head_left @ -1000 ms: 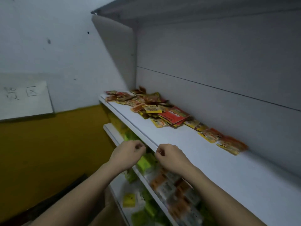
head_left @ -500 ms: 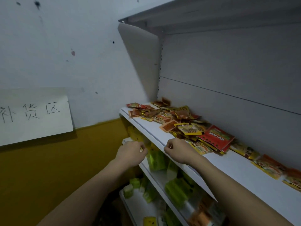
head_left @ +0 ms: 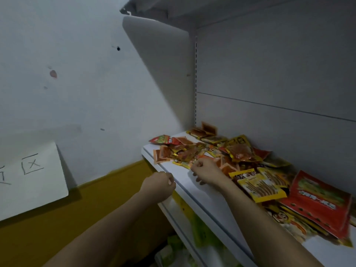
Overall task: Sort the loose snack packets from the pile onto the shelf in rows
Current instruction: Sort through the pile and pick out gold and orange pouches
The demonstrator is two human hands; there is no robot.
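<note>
A pile of loose snack packets (head_left: 217,151) in red, orange and yellow lies on the white shelf (head_left: 194,187), from its far left corner along the back. Larger packets lie nearer: a yellow one (head_left: 260,186) and a red one (head_left: 321,203). My right hand (head_left: 207,171) hovers low over the shelf at the pile's front edge, fingers curled, with no packet visibly in it. My left hand (head_left: 159,186) sits at the shelf's front lip, fingers curled in, holding nothing that I can see.
An upper shelf (head_left: 173,8) overhangs, and a white side panel (head_left: 159,64) closes the left end. A lower shelf (head_left: 200,234) holds green packets. On the left wall hangs a handwritten paper sign (head_left: 28,180) above a yellow band.
The view has swung left and closer to the pile. My right hand has moved from the shelf's front edge onto the shelf, up to the packets. My left hand has risen to the shelf lip.
</note>
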